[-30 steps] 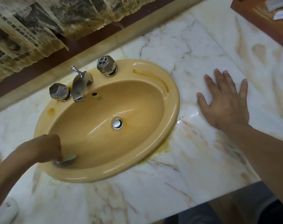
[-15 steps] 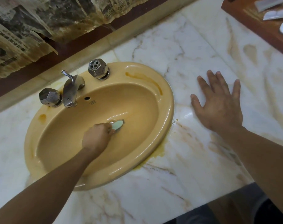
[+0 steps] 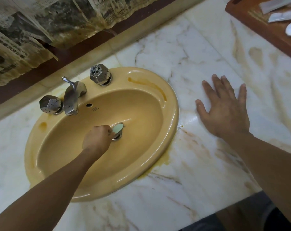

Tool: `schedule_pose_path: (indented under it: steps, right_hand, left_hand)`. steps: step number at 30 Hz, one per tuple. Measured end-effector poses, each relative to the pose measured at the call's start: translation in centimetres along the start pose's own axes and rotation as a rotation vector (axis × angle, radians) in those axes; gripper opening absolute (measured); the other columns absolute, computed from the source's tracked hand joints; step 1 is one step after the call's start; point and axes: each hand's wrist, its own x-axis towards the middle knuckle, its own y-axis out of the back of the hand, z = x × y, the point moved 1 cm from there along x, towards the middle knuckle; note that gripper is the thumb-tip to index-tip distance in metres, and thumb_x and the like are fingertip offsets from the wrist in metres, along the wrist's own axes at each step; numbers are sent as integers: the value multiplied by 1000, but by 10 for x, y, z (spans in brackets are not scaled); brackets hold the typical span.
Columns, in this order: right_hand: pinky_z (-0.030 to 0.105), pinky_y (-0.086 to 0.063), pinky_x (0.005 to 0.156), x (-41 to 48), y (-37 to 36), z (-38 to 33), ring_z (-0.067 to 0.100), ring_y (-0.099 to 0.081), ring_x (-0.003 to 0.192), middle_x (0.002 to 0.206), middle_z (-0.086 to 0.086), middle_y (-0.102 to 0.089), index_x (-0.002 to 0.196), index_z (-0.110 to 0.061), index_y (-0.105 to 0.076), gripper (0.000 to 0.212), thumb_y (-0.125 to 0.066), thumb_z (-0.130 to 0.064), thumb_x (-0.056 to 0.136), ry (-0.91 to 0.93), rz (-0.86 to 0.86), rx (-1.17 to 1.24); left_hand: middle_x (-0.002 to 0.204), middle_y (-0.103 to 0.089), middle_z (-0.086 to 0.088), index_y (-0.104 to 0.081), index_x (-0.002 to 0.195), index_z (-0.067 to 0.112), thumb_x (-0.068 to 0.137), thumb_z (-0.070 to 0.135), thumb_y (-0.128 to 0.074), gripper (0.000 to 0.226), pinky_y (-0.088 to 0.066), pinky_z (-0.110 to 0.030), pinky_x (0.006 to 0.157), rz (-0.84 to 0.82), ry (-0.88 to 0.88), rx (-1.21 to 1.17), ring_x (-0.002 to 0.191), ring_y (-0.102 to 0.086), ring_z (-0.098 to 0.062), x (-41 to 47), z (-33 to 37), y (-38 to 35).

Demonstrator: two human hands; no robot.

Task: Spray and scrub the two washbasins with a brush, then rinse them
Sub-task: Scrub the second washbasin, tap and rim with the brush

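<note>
Left hand [image 3: 96, 139] clenched around brush [image 3: 118, 128] over washbasin [image 3: 141, 164] drain; right hand [image 3: 224, 112] flat, fingers spread, on countertop [image 3: 199, 47].

Stained newspaper [image 3: 16, 47], wooden tray [image 3: 252, 20]

A pale green brush [image 3: 118, 127] juts just beyond the gripping left hand [image 3: 97, 139], low in the glossy mustard-yellow oval washbasin [image 3: 141, 114] whose bowl surrounds the grip.

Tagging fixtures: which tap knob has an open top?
The right knob: its top shows a recessed insert. The left knob, across the spout, has a closed faceted top.
</note>
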Motion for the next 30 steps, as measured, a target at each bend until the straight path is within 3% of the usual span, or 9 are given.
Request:
schedule_pose_path:
  steps: [4,7,10,14,18,20,23,27,30]
  right_hand:
    - [59,-3,124,0,0,1,19,-6,157,170,0,-14,160,-27,-24,67,-20,-60,101,6,7,4]
    - [60,-3,123,0,-1,1,19,-7,157,170,0,-14,160,-27,-24,66,-22,-59,102,5,8,9]
    - [59,-3,124,0,-1,1,19,-6,157,170,1,-14,160,-27,-24,66,-23,-59,102,1,7,6]
    - [59,-3,124,0,-1,1,19,-6,157,170,1,-14,160,-27,-24,65,-23,-59,103,6,8,3]
    - [59,-3,124,-1,-2,1,19,-7,157,169,1,-15,159,-27,-25,64,-25,-58,103,-2,10,13]
    - [59,-3,124,-2,-2,0,19,-7,156,169,0,-15,159,-27,-25,64,-25,-57,103,-4,15,9]
    - [58,-3,124,-2,-1,0,18,-7,156,169,0,-15,159,-27,-25,64,-25,-58,103,-4,10,13]
    - [58,-3,124,-1,-2,0,18,-6,157,169,-1,-15,159,-28,-25,65,-23,-58,102,-6,-4,8]
    - [58,-2,124,0,-2,1,17,-4,157,170,-1,-12,160,-28,-22,66,-21,-59,102,1,-26,-7]
  left_hand:
    - [95,-64,0,-76,104,33,95,42,-66,16,-44,-32,66,-119,-19,-49,84,-61,-23,-8,-4,-3]
    - [97,-65,0,-75,104,34,95,44,-66,16,-43,-32,66,-84,10,-53,85,-60,-22,-12,-10,-7]
    - [98,-67,-1,-77,104,31,95,40,-68,16,-43,-32,67,-88,68,-206,86,-60,-23,-12,-6,-9]
    - [75,-67,9,-78,78,33,90,33,-75,12,-43,-28,63,-295,-17,-381,66,-56,-10,-30,1,-8]
    - [52,-48,18,-81,81,28,88,37,-80,11,-32,-14,53,-449,-123,-480,53,-44,-3,-44,15,3]
    - [62,-55,17,-82,82,29,88,39,-81,12,-34,-14,54,-453,-114,-478,57,-48,-5,-40,18,6]
    - [86,-61,6,-81,86,21,91,35,-77,15,-38,-20,55,-326,-25,-402,65,-54,-6,-34,32,2]
    - [60,-44,1,-75,79,9,92,27,-77,22,-24,-19,41,-333,132,-838,41,-30,-14,-31,76,7]
    - [57,-33,0,-75,79,11,92,28,-76,21,-19,-18,44,-423,46,-904,42,-22,-15,-44,87,24]
